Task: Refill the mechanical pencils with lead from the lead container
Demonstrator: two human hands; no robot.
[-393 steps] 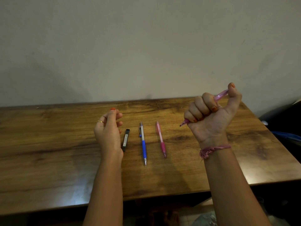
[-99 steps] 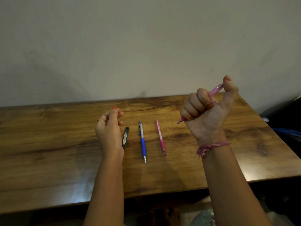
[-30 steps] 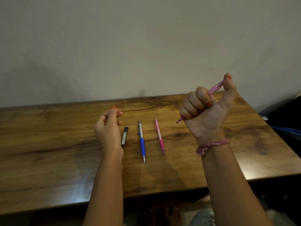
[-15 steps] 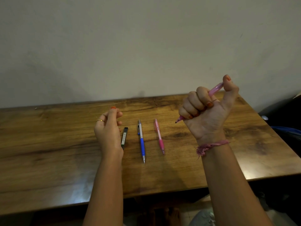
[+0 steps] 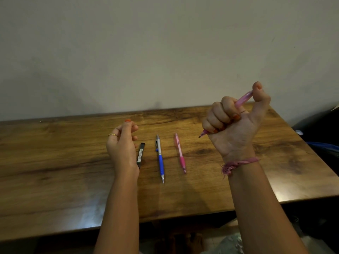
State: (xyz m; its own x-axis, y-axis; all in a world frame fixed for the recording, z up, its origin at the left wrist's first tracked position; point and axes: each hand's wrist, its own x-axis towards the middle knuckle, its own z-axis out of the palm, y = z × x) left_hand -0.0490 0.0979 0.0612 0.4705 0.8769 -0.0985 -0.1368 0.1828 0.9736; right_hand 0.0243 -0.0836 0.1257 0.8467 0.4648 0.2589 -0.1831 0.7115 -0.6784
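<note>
My right hand is raised above the table's right side, fist shut on a translucent pink mechanical pencil. My thumb rests on its top end and its tip points down-left. My left hand hovers upright left of centre, thumb and fingertips pinched together; nothing shows between them. A slim black lead container lies on the table just right of that hand. A blue and silver pencil and a pink pencil lie side by side right of it, tips toward me.
The wooden table stands against a plain wall. A dark object with a blue strip sits beyond the table's right edge. My pink thread bracelet circles the right wrist.
My right hand has bobbed slightly with the thumb staying on the pencil's top. The left hand and the things on the table have kept their places.
</note>
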